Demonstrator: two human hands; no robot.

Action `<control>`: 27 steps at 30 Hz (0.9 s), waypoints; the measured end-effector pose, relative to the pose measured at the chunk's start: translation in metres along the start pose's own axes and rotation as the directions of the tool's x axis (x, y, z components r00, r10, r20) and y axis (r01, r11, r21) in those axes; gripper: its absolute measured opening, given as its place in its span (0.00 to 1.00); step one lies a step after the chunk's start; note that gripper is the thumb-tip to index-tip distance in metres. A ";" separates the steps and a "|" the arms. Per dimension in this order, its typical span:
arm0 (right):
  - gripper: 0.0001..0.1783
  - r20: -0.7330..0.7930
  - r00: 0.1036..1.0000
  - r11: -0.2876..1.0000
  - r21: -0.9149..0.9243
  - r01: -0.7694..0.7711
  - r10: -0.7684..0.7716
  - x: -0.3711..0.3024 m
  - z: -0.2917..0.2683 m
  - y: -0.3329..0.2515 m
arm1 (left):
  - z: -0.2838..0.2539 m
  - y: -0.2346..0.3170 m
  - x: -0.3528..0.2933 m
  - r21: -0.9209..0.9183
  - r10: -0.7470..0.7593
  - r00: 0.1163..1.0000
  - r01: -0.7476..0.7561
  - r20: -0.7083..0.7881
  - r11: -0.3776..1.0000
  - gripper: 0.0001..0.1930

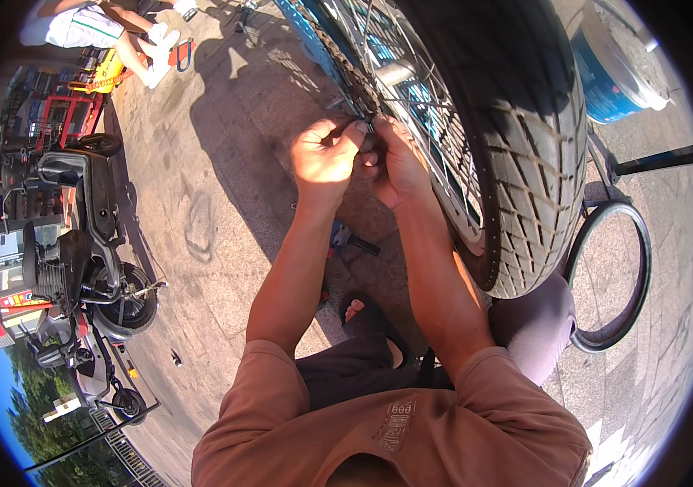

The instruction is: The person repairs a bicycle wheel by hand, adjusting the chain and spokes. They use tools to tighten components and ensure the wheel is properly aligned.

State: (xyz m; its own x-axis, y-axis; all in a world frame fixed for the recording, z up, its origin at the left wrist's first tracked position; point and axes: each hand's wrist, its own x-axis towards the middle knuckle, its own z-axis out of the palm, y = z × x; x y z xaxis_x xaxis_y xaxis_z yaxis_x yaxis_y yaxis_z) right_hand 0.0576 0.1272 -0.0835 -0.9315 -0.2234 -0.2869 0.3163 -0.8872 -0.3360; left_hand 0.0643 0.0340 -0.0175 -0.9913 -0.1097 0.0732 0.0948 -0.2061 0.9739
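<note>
A bicycle wheel with a thick, block-treaded black tire (529, 154) stands upright in front of me, its metal spokes (432, 101) to the left of the tread. Along the wheel's left side runs a dark bicycle chain (337, 58), beside a blue frame part (299, 28). At the chain's near end, my left hand (326, 158) is closed, thumb and fingertips pinched on it. My right hand (399, 162) meets it there, also closed, close beside the spokes. The fingers partly hide the chain where the two hands come together.
A loose black tire (606, 325) lies at right, below a blue and white bucket (618, 77). A dark-handled tool (359, 243) is on the paving below my hands. Parked motor scooters (91, 235) line the left; a seated person's legs (131, 53) show at upper left.
</note>
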 end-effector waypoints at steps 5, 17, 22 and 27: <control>0.11 0.040 0.998 0.996 0.081 -0.044 0.041 0.002 -0.004 0.003 | -0.002 0.004 0.003 0.003 -0.045 0.999 0.045 -0.006 0.999 0.04; 0.08 -0.029 0.972 0.970 -0.082 0.231 -0.234 -0.006 0.010 0.013 | -0.001 0.004 0.004 -0.116 0.048 0.997 -0.042 0.053 0.992 0.04; 0.04 -0.060 0.859 0.838 -0.261 0.479 -0.509 -0.004 0.016 0.027 | -0.008 -0.001 0.005 0.390 0.461 0.865 -0.500 0.195 0.773 0.05; 0.06 0.031 0.776 0.699 -0.412 0.584 -0.630 -0.005 0.010 0.030 | -0.016 -0.006 0.004 0.430 0.424 0.874 -0.487 0.239 0.760 0.07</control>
State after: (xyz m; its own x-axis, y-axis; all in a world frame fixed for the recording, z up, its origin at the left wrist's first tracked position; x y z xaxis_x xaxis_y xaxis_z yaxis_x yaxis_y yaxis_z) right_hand 0.0697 0.0971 -0.0829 -0.9277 0.3730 0.0171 -0.2493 -0.5849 -0.7719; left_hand 0.0610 0.0188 -0.0262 -0.8478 0.0492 0.5281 0.5149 0.3151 0.7972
